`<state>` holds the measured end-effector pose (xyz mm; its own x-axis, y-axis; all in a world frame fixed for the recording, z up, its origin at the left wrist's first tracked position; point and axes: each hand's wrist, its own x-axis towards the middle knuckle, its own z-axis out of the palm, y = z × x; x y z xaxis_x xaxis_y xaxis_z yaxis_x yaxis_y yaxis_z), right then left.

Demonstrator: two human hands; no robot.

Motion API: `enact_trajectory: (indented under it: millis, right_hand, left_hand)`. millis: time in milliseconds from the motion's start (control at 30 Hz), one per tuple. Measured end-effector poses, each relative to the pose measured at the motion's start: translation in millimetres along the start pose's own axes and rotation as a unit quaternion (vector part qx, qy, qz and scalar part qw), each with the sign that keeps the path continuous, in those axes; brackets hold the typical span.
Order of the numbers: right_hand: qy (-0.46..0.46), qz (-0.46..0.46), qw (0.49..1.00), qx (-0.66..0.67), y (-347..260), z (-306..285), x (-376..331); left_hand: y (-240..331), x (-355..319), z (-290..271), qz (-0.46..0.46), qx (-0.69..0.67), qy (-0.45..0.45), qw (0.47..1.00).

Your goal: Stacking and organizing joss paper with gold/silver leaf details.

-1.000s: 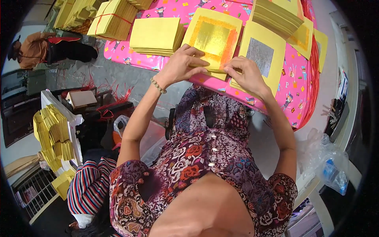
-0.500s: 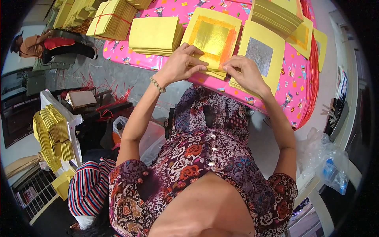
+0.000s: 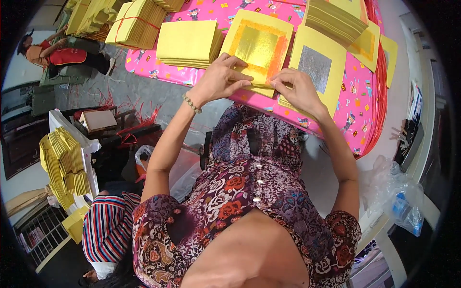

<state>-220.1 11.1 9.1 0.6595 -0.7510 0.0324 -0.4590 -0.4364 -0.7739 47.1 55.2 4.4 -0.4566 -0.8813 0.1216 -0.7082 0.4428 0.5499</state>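
A yellow joss paper sheet [image 3: 257, 45] with a shiny gold foil square and an orange painted border lies on a small pile in front of me. Its near edge curls up between my hands. My left hand [image 3: 222, 79], a beaded bracelet at its wrist, pinches that edge at the left corner. At the right corner my right hand [image 3: 298, 89] has thumb and fingers closed on the same edge. To the right, partly under my right hand, sits a pile of yellow sheets with a silver square [image 3: 314, 67]. A stack of folded yellow paper [image 3: 187, 42] rests to the left.
A pink patterned cloth [image 3: 353, 108] covers the table. Tied yellow bundles [image 3: 134, 24] stand far left, a tall stack [image 3: 333, 24] far right, beside red strings [image 3: 379, 110]. Another person [image 3: 57, 53] is at the left, and someone in stripes [image 3: 108, 225] is near my left elbow.
My hands keep nearly the same pinch on the sheet's near edge, with only a slight shift of the right hand. The person at far left has moved, an arm now reaching towards the yellow stacks.
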Motion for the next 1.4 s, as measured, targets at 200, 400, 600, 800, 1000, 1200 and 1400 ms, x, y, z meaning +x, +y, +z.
enact_trajectory:
  millis: [200,400,600,800,1000,1200,1400]
  right_hand:
    - [-0.009,0.024,1.000,0.017,-4.0,-1.2,0.9]
    - [0.020,0.010,0.999,0.026,-1.6,3.6,-1.0]
    - [-0.005,0.042,0.999,0.022,-1.3,0.8,-0.6]
    - [-0.001,0.029,1.000,-0.001,-7.4,-3.1,-0.2]
    - [0.080,-0.103,0.985,-0.117,-21.4,-0.9,1.3]
    - [0.124,-0.181,0.937,-0.273,-0.4,10.0,22.2]
    - [-0.036,-0.004,0.983,-0.178,-17.2,-14.1,38.5]
  left_hand:
    - [-1.0,0.0,1.3,0.004,-0.007,0.015,1.000]
    - [0.9,-0.8,0.9,0.001,0.006,0.003,1.000]
    - [3.4,0.2,-0.9,0.016,0.007,0.017,1.000]
    - [4.8,2.4,1.7,0.070,0.073,0.039,0.994]
    - [4.9,13.4,-8.2,0.048,0.105,-0.023,0.993]
    - [4.9,28.5,-18.6,0.038,0.128,-0.058,0.989]
    - [13.8,41.5,-31.7,0.045,0.103,0.020,0.994]
